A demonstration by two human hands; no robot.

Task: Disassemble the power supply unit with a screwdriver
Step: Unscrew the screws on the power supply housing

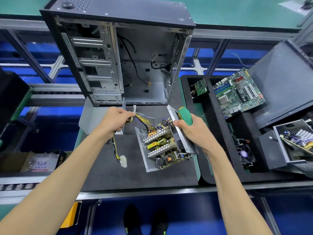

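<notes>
Green screwdriver shaft hidden behind right hand and casing.

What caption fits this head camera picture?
Left hand pulls the cable bundle from the opened power supply; right hand grips the screwdriver.

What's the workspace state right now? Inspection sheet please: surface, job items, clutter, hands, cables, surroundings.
Surface: dark mat on a bench.
Job items: PSU with cover off, board and heatsinks exposed, tilted on the mat; screwdriver, green handle.
Clutter: loose metal cover left of the PSU; empty PC case standing behind.
Hands: left hand grips the cable bundle; right hand holds the screwdriver and the PSU side panel.
Cables: bundle runs from the board to the left hand; white connector lies on the mat.
Surroundings: black tray on the right with a motherboard, a fan and another PSU; cardboard box on the left.
</notes>
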